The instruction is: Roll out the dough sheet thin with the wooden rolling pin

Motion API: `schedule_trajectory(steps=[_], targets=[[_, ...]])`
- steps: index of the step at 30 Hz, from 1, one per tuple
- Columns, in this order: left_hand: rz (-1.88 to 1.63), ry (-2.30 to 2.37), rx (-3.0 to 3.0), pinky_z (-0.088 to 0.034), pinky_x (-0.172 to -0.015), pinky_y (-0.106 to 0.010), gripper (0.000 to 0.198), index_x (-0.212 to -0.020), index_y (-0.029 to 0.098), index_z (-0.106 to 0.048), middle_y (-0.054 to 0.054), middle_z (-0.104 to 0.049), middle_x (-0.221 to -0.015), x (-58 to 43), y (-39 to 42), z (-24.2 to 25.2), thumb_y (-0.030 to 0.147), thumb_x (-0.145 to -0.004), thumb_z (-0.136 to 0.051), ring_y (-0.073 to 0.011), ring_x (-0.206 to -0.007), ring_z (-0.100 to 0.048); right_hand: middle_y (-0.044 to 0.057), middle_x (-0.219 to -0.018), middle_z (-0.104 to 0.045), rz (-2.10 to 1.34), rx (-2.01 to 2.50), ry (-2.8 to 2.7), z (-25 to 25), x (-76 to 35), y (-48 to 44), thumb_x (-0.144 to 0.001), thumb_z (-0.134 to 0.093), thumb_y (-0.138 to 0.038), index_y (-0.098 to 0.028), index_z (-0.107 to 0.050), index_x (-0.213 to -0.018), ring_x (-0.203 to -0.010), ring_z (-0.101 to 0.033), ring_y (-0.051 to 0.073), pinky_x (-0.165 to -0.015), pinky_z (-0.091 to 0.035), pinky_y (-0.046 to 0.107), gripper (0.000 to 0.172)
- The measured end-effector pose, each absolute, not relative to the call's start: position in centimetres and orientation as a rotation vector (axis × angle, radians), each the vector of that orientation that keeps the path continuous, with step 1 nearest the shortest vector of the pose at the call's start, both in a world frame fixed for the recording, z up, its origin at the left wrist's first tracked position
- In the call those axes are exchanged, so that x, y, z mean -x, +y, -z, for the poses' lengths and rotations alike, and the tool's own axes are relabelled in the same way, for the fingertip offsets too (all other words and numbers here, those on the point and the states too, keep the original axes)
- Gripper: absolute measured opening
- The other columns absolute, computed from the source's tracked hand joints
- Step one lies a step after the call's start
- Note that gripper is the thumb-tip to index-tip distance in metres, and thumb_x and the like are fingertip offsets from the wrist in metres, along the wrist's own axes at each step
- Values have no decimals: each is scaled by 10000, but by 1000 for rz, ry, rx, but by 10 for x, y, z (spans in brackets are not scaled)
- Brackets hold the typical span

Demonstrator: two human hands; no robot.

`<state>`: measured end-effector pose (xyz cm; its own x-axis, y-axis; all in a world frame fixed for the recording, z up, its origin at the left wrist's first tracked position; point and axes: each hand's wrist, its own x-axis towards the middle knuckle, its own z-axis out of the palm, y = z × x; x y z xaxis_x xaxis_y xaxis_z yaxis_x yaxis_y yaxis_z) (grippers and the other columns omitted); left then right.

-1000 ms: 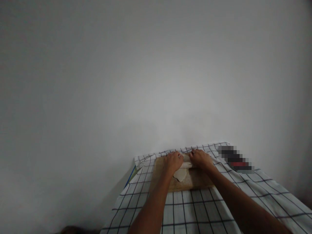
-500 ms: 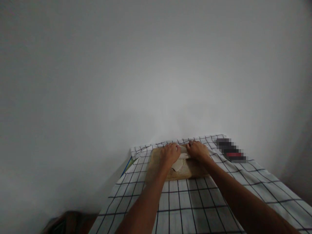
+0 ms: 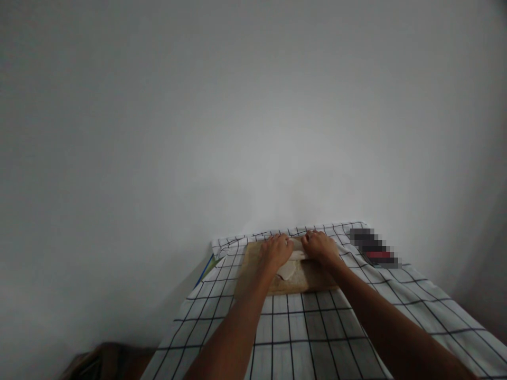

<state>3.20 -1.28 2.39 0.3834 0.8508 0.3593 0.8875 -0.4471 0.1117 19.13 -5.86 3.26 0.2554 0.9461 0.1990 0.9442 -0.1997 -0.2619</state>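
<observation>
A flattened piece of pale dough (image 3: pixel 287 271) lies on a wooden board (image 3: pixel 249 264), partly hidden beneath my hands. Across it runs a light-coloured rolling pin (image 3: pixel 298 255), of which only the middle shows. My left hand (image 3: pixel 278 250) is closed over the pin's left end, fingers curled down. At the other end my right hand (image 3: pixel 319 246) grips in the same way. The fingertips of both hands are mostly out of sight, and a strip of dough shows between them beyond the pin.
The board rests on a white tablecloth with black checks (image 3: pixel 285 327). To the right lies a blurred-out dark and red item (image 3: pixel 374 248). A plain wall (image 3: pixel 253 116) rises behind the table. Something dark brown (image 3: pixel 106 361) stands low at the left.
Both hands stay closed at the pin's ends with hardly any shift. The view has tilted very slightly. The dough looks the same.
</observation>
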Motion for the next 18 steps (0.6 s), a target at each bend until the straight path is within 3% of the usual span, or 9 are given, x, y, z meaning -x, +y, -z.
schedule_trajectory(steps=[18], targets=[[582, -1619, 2526, -450, -980, -375, 315, -1153, 258, -697, -62, -718, -1183, -34, -9, -21, 352, -988, -446, -244, -1129, -620, 149, -1179, -703, 67, 2152, -1739, -23, -195, -50, -1003, -324, -402, -167, -693, -1145, -1101, -642, 283, -886, -486, 374, 460]])
